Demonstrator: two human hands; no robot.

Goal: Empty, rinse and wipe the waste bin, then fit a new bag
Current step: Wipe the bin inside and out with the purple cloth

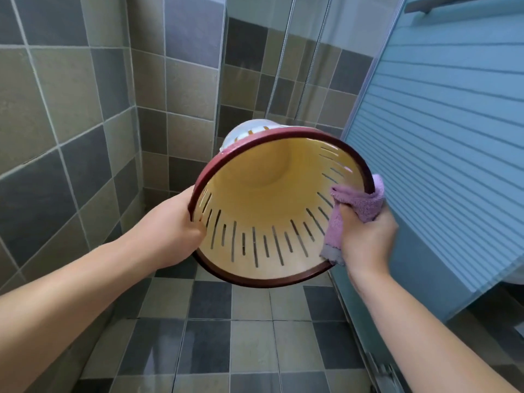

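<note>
A cream plastic waste bin [263, 199] with a dark red rim and slotted walls is held in the air, tipped so its open mouth faces me. It has nothing inside. My left hand [173, 225] grips the rim on the left, its fingertips curled inside. My right hand [365, 236] holds a pink cloth [360, 205] draped over the rim on the right, part of it lying against the inner wall.
Grey and dark tiled walls [71, 109] close in on the left and behind. A frosted blue sliding shower door [442, 137] stands close on the right. The tiled floor [241, 336] lies below, and a shower hose [279, 66] hangs behind the bin.
</note>
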